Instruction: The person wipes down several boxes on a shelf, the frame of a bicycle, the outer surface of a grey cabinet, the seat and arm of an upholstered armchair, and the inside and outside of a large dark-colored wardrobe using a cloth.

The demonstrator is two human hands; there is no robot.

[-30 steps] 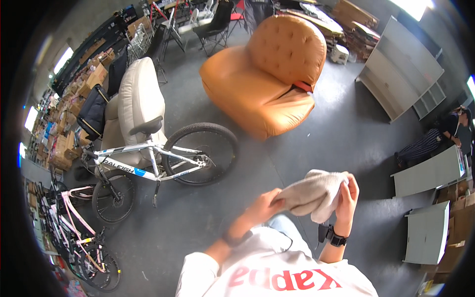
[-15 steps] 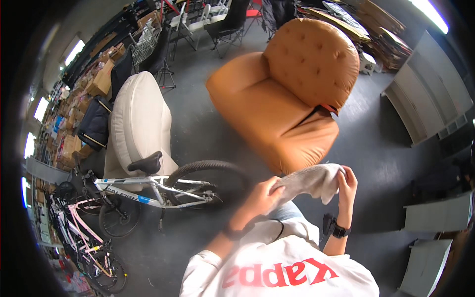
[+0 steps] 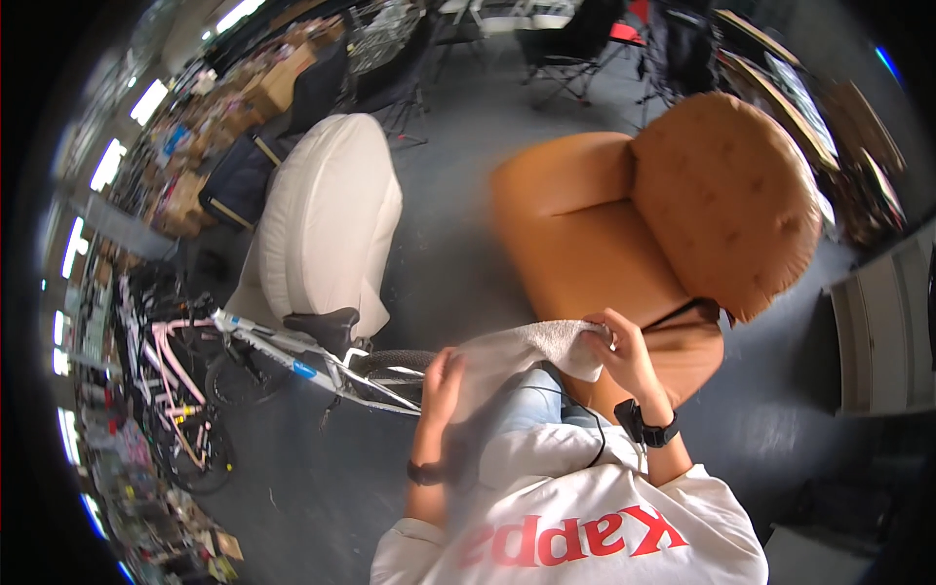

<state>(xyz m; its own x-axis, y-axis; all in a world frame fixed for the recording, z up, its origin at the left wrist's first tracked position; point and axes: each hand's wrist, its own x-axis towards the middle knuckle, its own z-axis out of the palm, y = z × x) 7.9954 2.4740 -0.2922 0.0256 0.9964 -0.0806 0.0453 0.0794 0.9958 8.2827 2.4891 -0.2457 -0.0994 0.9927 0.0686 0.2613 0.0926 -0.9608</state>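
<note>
A pale grey towel [image 3: 522,353] is stretched between both of my hands in front of my chest. My left hand [image 3: 441,378] grips its left end, fingers closed into the cloth. My right hand [image 3: 620,349] pinches the right end, which is bunched up by my fingers. A dark watch sits on my right wrist and a dark band on my left. Just beyond the towel stands an orange padded armchair [image 3: 634,224]. The rear wheel of a white bicycle [image 3: 322,356] is close to my left hand.
A cream armchair [image 3: 327,219] stands left of the orange one. A pink bicycle [image 3: 166,380] leans further left among cluttered boxes. Folding chairs and stacked goods line the back. A grey cabinet [image 3: 877,331] is at the right. The floor is grey concrete.
The view has swung closer to the orange armchair and the bicycle. The towel was bunched up at my right hand and is now pulled out flatter between both hands.
</note>
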